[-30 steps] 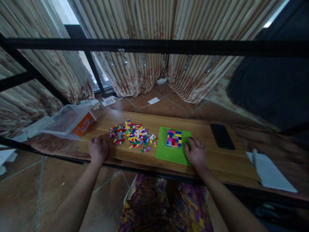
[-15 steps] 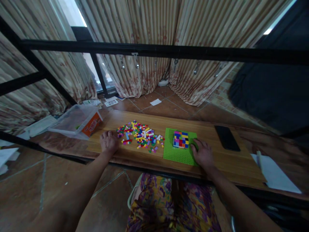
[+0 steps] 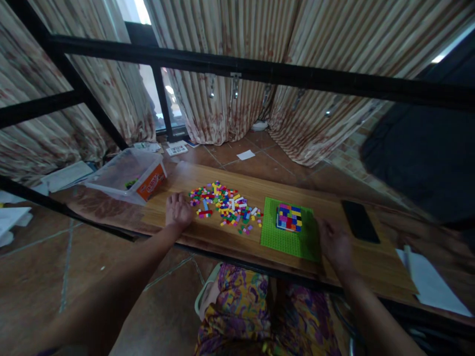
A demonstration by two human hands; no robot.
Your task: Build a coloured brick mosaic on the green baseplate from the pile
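My left hand [image 3: 178,209] rests on the wooden tabletop, left of a loose pile of small coloured toy bricks [image 3: 222,203]. Its fingers lie loosely on the wood, with nothing visible in them. On the right half of the table lies a green baseplate [image 3: 272,240], and a block built of multicoloured bricks [image 3: 289,217] stands on it. Just off the baseplate's right edge is my right hand [image 3: 336,244]. Motion smears its fingers, so whether they hold anything cannot be made out.
A clear plastic box [image 3: 122,175] with an orange label stands at the table's left end, something green inside. To the right lie a black phone [image 3: 359,221] and white paper [image 3: 432,282] with a pen-like object. A black metal bar [image 3: 260,66] crosses beyond the table.
My right hand has moved right, away from the built block and off the baseplate. The left hand stays beside the brick pile. The whole view has shifted and tilted slightly.
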